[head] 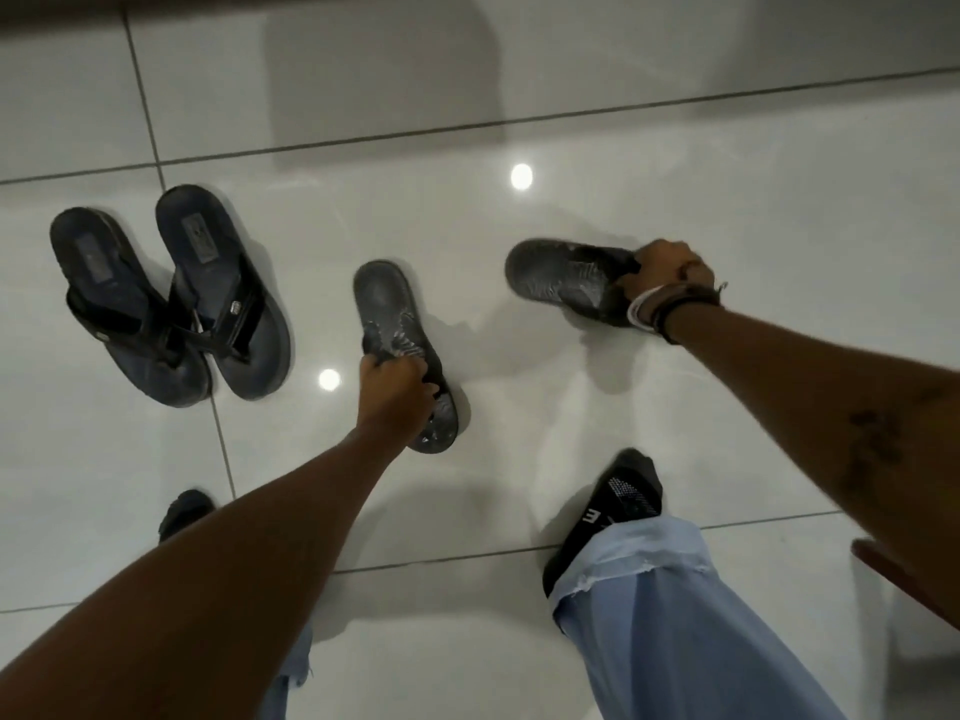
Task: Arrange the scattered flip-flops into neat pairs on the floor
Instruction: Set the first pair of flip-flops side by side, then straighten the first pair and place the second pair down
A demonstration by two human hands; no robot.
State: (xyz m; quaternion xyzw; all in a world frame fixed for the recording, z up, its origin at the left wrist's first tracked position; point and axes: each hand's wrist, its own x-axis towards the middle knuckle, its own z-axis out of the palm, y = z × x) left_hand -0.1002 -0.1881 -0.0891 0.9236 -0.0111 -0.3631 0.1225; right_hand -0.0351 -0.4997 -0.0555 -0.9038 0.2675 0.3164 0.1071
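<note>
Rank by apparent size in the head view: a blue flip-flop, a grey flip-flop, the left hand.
1. Blue flip-flop, largest.
2. Grey flip-flop, partly hidden by the hand gripping it; it looks close to the blue, so this ranking is unsure.
3. Left hand, smallest.

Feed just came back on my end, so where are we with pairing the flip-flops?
Done: the two dark blue flip-flops already lie side by side at the left, straps touching. In hand: the left hand grips one grey flip-flop, the right hand grips the other grey flip-flop; these two lie apart at different angles. Left: bring them together as a pair.
</note>
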